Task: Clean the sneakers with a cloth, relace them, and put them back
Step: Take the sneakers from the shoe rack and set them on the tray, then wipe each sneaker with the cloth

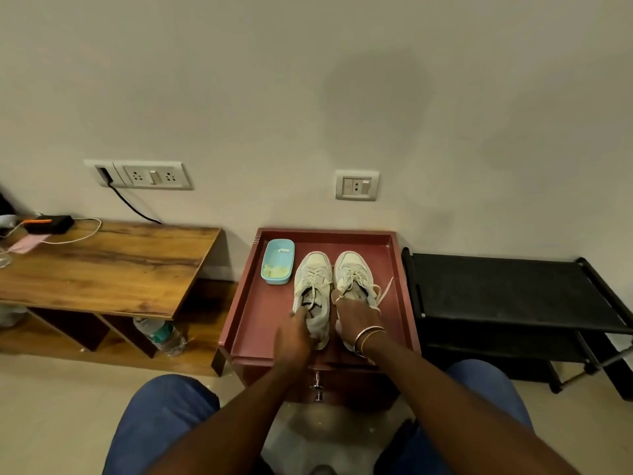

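My left hand [295, 337] curls round the left sneaker [313, 279] at its heel, thumb inside. My right hand [356, 317] grips the right sneaker [352, 269] by its collar. Both shoes stand side by side on the red tray top [394, 275], with a blue tub [278, 260] far left.

A room in a home: wooden desk [113, 265] left of the left hand [294, 337], black shoe rack [507, 289] (low, two shelves) right of it, wall sockets [152, 174] beyond.
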